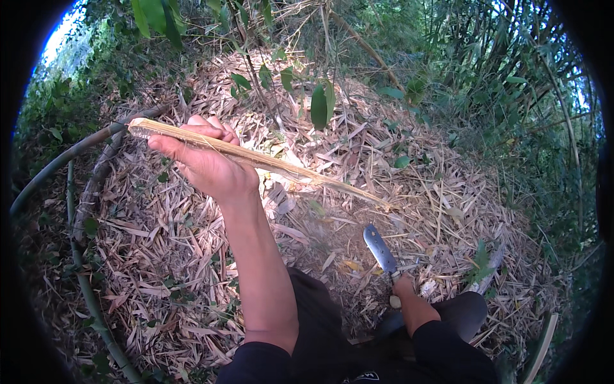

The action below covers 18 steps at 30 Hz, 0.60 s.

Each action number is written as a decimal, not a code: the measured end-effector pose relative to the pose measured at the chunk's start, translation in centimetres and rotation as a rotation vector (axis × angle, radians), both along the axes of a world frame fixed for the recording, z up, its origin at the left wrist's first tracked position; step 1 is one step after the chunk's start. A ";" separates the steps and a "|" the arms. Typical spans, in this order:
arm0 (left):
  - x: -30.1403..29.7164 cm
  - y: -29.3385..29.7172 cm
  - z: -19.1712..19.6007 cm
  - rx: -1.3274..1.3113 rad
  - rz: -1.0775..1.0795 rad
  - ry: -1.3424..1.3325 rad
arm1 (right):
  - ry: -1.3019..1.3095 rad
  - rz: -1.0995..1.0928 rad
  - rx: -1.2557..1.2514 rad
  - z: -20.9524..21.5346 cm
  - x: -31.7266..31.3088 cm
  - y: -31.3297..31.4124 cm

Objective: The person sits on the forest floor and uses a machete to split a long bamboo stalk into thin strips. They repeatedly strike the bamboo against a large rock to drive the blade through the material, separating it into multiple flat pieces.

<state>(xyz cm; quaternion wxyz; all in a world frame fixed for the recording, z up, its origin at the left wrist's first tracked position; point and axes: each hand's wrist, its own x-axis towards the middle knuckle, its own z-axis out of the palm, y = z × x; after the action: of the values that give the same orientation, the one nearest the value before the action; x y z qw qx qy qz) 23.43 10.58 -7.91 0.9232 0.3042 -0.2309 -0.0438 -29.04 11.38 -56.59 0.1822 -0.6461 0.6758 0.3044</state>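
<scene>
My left hand (214, 171) is raised at the upper left, its fingers curled around a long split strip of pale yellow bamboo or wood (281, 165). The strip slants from a blunt, thick end beside the thumb down to a thin, frayed tip near the leaf litter at the right. Low by my knee, my right hand (403, 286) grips a machete (380, 249) by its handle. Its broad metal blade has a rounded end and points up and to the left, below the strip's tip and apart from it.
Dry bamboo leaves (179, 249) cover the sloping ground. Green poles (96, 313) curve along the left. A leafy sapling (259, 77) stands ahead, with a leaning brown stalk (364, 45) behind it. Another pale strip (543, 349) lies at the lower right. Dense growth borders both sides.
</scene>
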 end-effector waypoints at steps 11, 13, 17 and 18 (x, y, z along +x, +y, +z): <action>-0.2 10.8 5.6 -0.016 0.093 -0.422 | -0.715 -0.568 0.318 7.7 9.3 -0.9; -1.4 13.2 7.3 0.007 0.106 -0.486 | -1.038 -1.057 0.464 10.2 11.5 0.1; -2.6 14.9 8.1 0.045 0.119 -0.536 | -1.308 -1.277 0.144 17.9 12.7 3.2; -2.8 14.6 7.9 0.104 0.133 -0.542 | -1.265 -1.061 0.041 21.8 13.7 4.3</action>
<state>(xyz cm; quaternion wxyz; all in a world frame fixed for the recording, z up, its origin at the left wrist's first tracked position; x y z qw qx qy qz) 20.67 25.17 0.02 0.8119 0.3660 -0.4462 0.0879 -15.37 15.64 -34.81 0.6596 -0.2870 0.6552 -0.2309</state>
